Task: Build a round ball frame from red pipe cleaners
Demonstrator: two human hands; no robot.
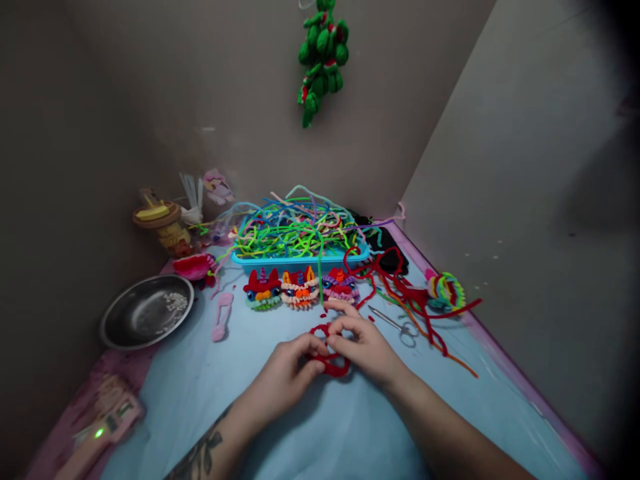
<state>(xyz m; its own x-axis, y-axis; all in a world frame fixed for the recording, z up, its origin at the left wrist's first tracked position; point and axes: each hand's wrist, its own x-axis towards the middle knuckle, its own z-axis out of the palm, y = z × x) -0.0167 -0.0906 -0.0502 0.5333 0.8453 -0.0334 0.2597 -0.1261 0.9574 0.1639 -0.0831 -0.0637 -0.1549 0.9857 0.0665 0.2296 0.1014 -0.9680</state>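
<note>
A red fuzzy pipe cleaner (336,368), bent into loops, is held low over the blue table cover. My left hand (290,367) pinches its left side between thumb and fingers. From the right, my right hand (364,347) closes thumb and index finger on its upper part, with the other fingers raised; the exact pinch point is partly hidden. Just beyond my hands stand three small pipe-cleaner animal faces: one red and green (263,290), one cream and orange (300,288), one purple and red (340,287). Scissors (397,325) lie right of my right hand.
A blue tray (300,262) heaped with colourful pipe cleaners stands at the back. Red and orange strands (425,307) sprawl on the right. At left are a metal bowl (135,320) with white bits, a pink clip-like piece (222,319) and a pink device (107,427) with a green light.
</note>
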